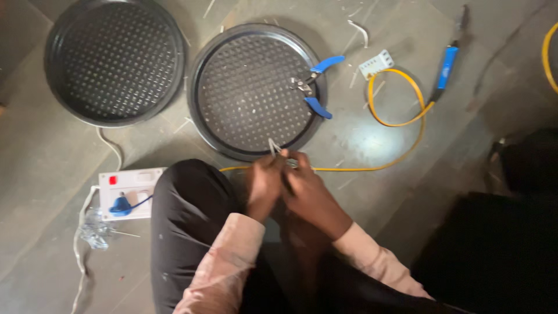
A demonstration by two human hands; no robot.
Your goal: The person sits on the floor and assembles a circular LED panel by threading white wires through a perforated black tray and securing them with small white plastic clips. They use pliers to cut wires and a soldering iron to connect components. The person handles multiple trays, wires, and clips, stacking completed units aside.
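My left hand point(264, 183) and my right hand point(308, 189) meet in front of my knee, both pinching a thin bundle of bare wire ends point(275, 148) that stick up toward the near rim of a round black perforated grille point(256, 87). A yellow cable point(401, 122) runs from my hands to the right and loops back. Blue-handled pliers point(317, 87) lie on the grille's right side, apart from both hands.
A second round black grille point(113, 58) lies at the far left. A white switch board with a blue plug point(129, 193) sits left of my knee, with a crumpled clear wrapper point(93, 229). A white connector block point(376, 63) and a blue-handled tool point(447, 67) lie at right.
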